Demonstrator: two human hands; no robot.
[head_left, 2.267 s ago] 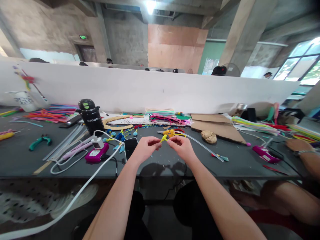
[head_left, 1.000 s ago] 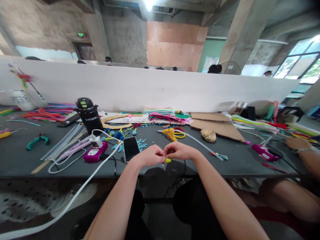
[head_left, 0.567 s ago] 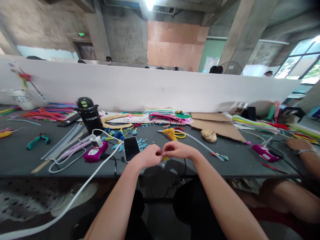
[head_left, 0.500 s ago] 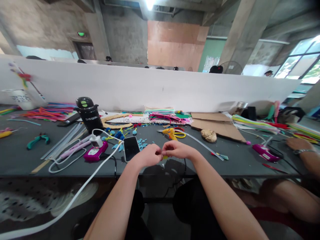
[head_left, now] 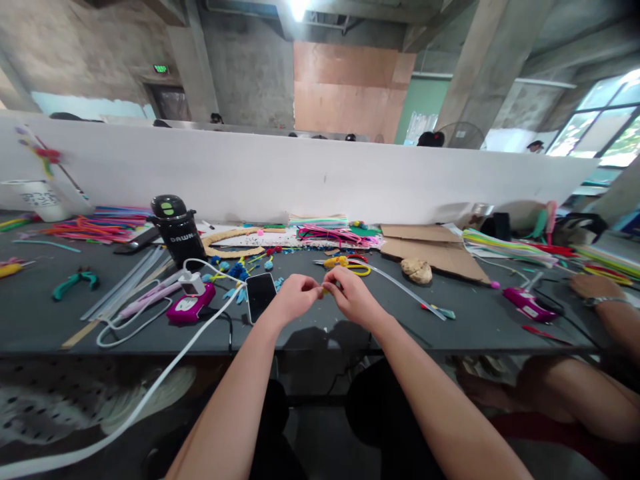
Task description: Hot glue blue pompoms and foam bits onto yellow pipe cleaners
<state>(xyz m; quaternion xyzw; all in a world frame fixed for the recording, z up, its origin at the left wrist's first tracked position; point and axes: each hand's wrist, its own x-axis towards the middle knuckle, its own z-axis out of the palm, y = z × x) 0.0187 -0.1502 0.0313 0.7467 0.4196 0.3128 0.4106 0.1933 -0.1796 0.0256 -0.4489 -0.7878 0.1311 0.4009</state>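
My left hand (head_left: 299, 297) and my right hand (head_left: 349, 293) meet above the grey table, fingertips pinched close together. Something small and yellow shows between them, mostly hidden by the fingers. Just beyond my hands lie a yellow glue gun (head_left: 336, 263) and yellow-handled scissors (head_left: 361, 268). A phone (head_left: 261, 297) lies left of my left hand, with small blue pieces (head_left: 240, 291) beside it. To the right of my right hand, a clear glue stick (head_left: 407, 287) stretches over the table.
At the left stand a black bottle (head_left: 177, 233) and a magenta power strip (head_left: 191, 304) with a white cable. Cardboard (head_left: 435, 250) and a beige lump (head_left: 417, 271) lie to the right. Another person's hand (head_left: 597, 287) rests at the far right. A white partition (head_left: 325, 177) runs behind.
Both hands have risen slightly away from the table's front edge. My right hand has turned so its fingers point more upward. The yellow bit between the fingertips shows less.
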